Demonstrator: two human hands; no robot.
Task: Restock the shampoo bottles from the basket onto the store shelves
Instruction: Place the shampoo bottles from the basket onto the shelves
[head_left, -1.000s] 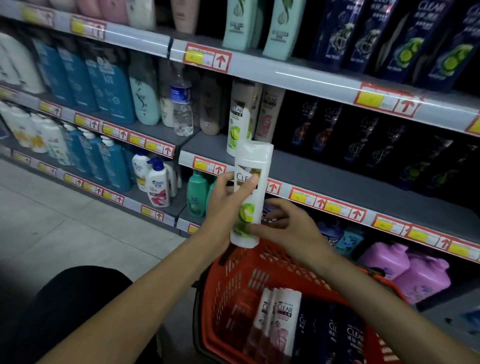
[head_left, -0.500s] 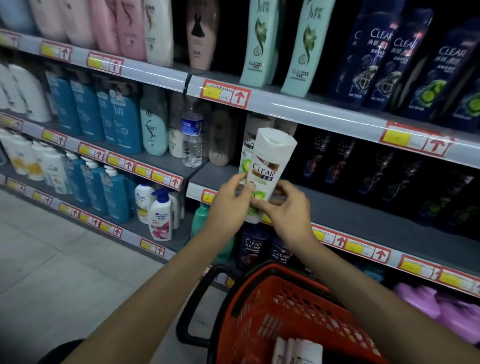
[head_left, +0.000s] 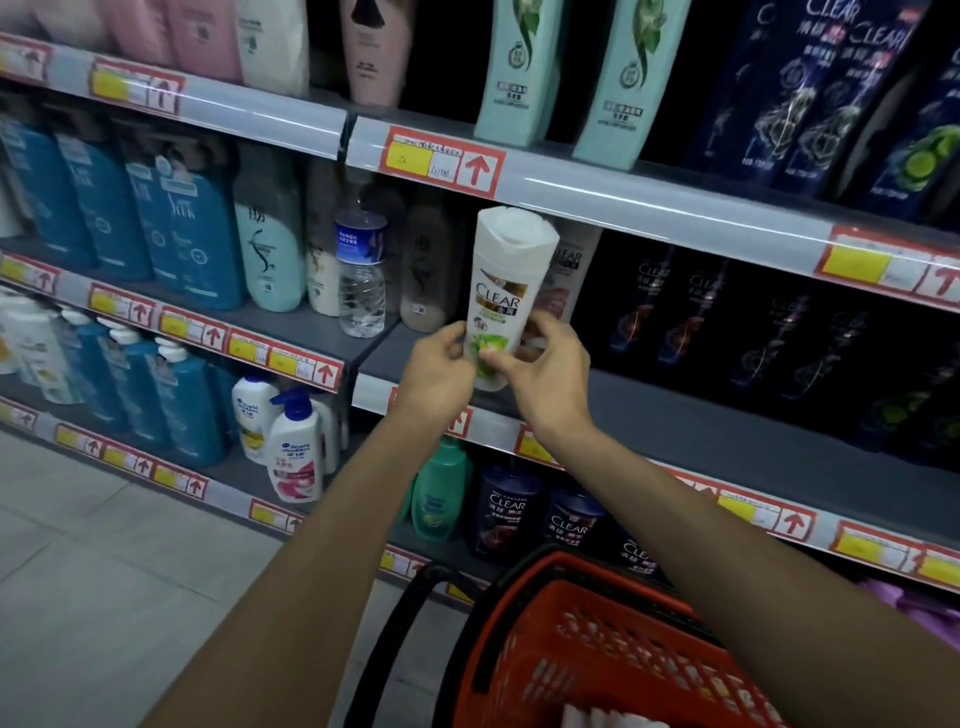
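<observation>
A white Clear shampoo bottle (head_left: 501, 291) with a green label stands upright, its base at the front of the grey middle shelf (head_left: 727, 431). My left hand (head_left: 439, 371) grips its lower left side and my right hand (head_left: 545, 369) grips its lower right side. Behind it stands another white Clear bottle (head_left: 569, 275), partly hidden. The red basket (head_left: 597, 654) sits below my arms, with white bottle tops (head_left: 597, 719) just showing at the bottom edge.
Dark Clear bottles (head_left: 691, 317) fill the back of the middle shelf to the right. A clear water bottle (head_left: 362, 270) and beige and teal bottles stand to the left. The upper shelf rail (head_left: 649, 202) hangs just above the held bottle's cap. Tiled floor lies at lower left.
Both hands have carried the white bottle up from above the basket and forward to the middle shelf. The view has risen, so the basket has dropped toward the bottom edge.
</observation>
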